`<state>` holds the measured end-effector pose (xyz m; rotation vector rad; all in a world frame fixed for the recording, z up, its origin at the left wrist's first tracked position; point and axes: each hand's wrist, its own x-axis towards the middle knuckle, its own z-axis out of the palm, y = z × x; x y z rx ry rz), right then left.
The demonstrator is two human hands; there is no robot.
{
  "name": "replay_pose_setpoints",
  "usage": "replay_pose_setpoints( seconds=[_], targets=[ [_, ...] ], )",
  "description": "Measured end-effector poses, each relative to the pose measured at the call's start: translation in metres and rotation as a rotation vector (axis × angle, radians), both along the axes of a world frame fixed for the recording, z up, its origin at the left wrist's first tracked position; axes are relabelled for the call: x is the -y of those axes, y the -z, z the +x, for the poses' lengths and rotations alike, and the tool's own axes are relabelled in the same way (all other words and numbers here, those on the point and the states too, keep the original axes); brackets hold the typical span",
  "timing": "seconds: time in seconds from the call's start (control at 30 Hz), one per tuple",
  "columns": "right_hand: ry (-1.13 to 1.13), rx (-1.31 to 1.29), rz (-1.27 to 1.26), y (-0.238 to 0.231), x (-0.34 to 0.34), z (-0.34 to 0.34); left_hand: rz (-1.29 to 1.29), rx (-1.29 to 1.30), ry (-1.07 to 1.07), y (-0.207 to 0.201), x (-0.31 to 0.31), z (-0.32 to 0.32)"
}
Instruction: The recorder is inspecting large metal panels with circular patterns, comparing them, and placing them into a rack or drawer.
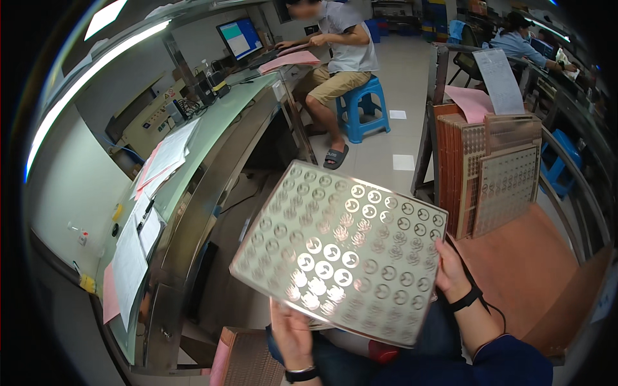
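A pale green circuit board panel (pixel 386 257) with rows of shiny copper round patterns is tilted in front of me above my lap. My right hand (pixel 452 269) grips its right edge, thumb on the face and the other fingers behind. At the lower left edge is my left hand (pixel 293 338), closed at the panel's rim with its fingertips hidden behind the board. Part of another board edge shows just beneath the panel, mostly covered by it.
Panels stand upright in a rack (pixel 457 174) at the right, beside a brown board surface (pixel 521 270). More boards (pixel 248 357) sit low by my left arm. Papers (pixel 132 257) lie on the glass-topped bench (pixel 193 148). A person (pixel 344 51) sits on a blue stool (pixel 362 109).
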<state>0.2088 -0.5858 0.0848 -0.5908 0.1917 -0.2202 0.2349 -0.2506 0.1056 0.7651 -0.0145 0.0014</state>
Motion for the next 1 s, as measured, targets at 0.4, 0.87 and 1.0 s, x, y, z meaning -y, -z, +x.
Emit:
replay_pose_setpoints(
  seconds=[0.4,0.87,1.0],
  targets=[
    [-0.334,0.192,-0.007,-0.018,0.050,-0.027,0.015,-0.150,0.223,0.004,0.002,-0.024],
    [-0.142,0.032,-0.048,-0.006,-0.013,-0.005,-0.323,-0.101,0.116,0.005,0.019,-0.034],
    [-0.207,0.048,-0.060,-0.005,-0.041,-0.013,-0.039,-0.186,0.102,0.034,0.039,-0.054]
  ],
)
